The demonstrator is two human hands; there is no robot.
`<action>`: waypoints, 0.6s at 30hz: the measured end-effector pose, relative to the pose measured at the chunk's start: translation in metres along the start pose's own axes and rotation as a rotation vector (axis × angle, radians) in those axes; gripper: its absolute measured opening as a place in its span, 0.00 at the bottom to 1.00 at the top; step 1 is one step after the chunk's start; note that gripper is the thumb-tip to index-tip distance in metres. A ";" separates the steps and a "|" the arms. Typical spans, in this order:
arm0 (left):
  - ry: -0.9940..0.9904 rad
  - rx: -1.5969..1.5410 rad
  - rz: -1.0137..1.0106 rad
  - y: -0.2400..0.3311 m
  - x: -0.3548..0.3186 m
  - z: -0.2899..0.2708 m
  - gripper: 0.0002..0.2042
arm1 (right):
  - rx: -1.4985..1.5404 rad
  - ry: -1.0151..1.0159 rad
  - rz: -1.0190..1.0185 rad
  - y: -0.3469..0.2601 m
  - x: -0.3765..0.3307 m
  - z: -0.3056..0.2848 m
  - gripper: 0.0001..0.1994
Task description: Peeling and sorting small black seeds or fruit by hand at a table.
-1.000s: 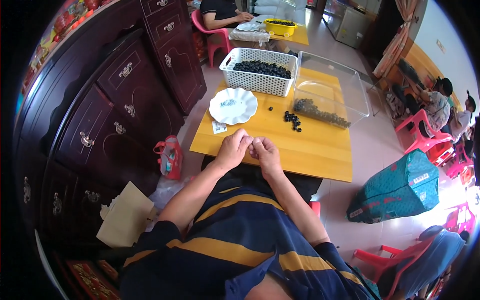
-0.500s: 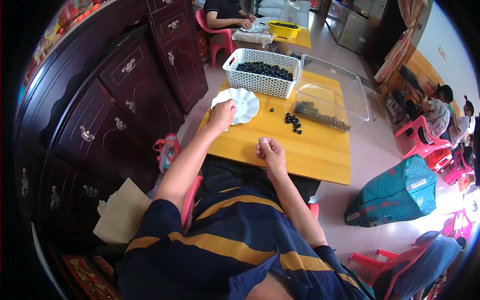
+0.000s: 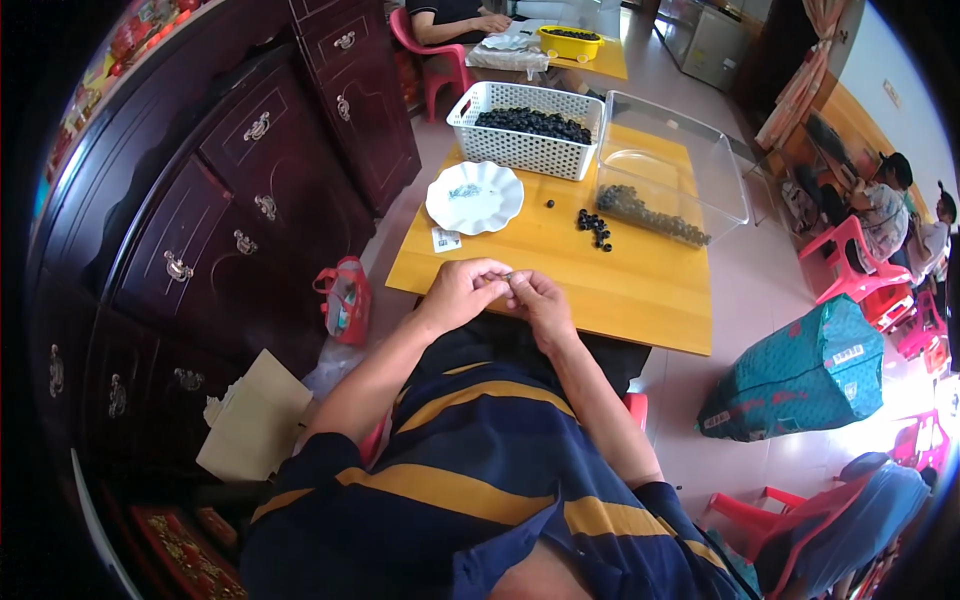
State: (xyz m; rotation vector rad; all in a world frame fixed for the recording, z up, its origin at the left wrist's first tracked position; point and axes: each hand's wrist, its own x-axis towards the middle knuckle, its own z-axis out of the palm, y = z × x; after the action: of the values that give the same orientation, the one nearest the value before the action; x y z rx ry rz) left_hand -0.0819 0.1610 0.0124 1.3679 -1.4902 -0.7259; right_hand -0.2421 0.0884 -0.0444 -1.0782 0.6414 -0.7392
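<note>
Over the near edge of the yellow wooden table (image 3: 620, 300), my left hand (image 3: 462, 294) and my right hand (image 3: 543, 310) meet fingertip to fingertip. Both pinch at a tiny item between them, too small and covered to name. Beyond my left hand lies a white scalloped plate (image 3: 490, 216) with small thin silvery bits in its middle. Several small black round pieces (image 3: 594, 229) lie loose on the table to the right, and a single black piece (image 3: 550, 203) sits nearer the plate.
A white perforated basket (image 3: 520, 155) full of black pieces stands at the back. Right of it, a clear plastic box (image 3: 690, 160) holds more. A small white card (image 3: 446, 240) lies by the plate. A teal bag (image 3: 790, 380) stands on the floor; a person sits at a far table.
My left hand has come back from the plate toward me and joined my right hand. The bits on the plate now show. My right hand has stayed about where it was.
</note>
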 end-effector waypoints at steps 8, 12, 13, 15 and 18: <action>0.081 0.216 0.156 0.010 -0.004 -0.002 0.04 | 0.048 -0.076 0.081 -0.008 -0.008 0.007 0.12; 0.118 0.246 0.233 0.008 -0.005 -0.001 0.04 | 0.085 -0.119 0.148 -0.012 -0.009 0.003 0.10; 0.099 0.237 0.221 0.008 -0.005 -0.002 0.03 | 0.098 -0.127 0.142 -0.011 -0.009 0.003 0.10; 0.093 0.168 0.162 0.009 -0.004 0.000 0.03 | 0.089 -0.131 0.082 -0.010 -0.007 0.002 0.10; 0.095 0.018 0.031 -0.009 -0.006 0.004 0.04 | 0.054 -0.120 -0.023 -0.009 -0.007 0.005 0.08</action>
State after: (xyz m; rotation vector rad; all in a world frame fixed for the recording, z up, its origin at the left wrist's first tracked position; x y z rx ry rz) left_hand -0.0818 0.1639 0.0013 1.3706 -1.4432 -0.6213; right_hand -0.2442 0.0939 -0.0335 -1.0731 0.5047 -0.7017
